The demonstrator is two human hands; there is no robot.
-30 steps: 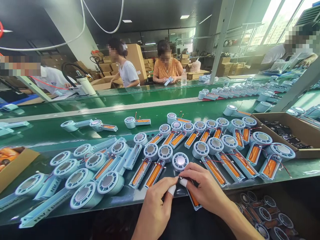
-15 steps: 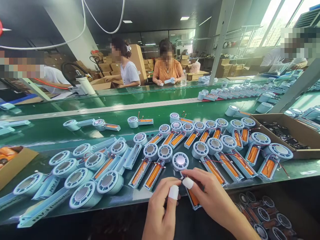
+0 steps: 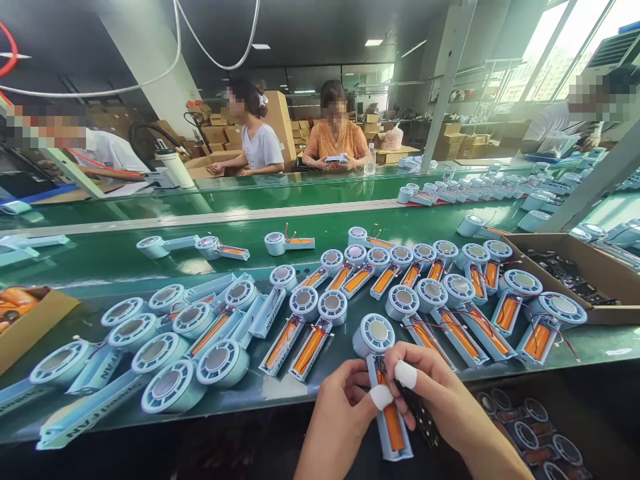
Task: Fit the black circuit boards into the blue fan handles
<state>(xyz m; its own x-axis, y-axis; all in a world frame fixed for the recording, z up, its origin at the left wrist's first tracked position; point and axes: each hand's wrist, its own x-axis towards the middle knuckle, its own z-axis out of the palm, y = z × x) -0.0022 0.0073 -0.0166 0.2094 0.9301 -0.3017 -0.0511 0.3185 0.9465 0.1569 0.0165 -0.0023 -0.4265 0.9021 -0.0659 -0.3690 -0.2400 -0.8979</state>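
A light-blue handheld fan (image 3: 381, 373) with a round head and an open handle showing an orange battery is lifted off the green table (image 3: 125, 267), head tilted up. My left hand (image 3: 343, 420) pinches the handle from the left, a white cot on one fingertip. My right hand (image 3: 440, 407) grips the handle from the right, also with a white fingertip cot, and a small black circuit board (image 3: 423, 417) lies under its fingers. Red wires run beside the battery.
Several more open fans (image 3: 450, 300) lie in rows on the table, others (image 3: 165, 347) at the left. Cardboard boxes sit at the right (image 3: 607, 270) and left (image 3: 25, 323). A bin of fan parts (image 3: 530, 427) is below right. People work across the far belt.
The fan that lay on the table's front edge has been lifted and pulled toward me by both hands; its head now tilts up. The camera shifted slightly.
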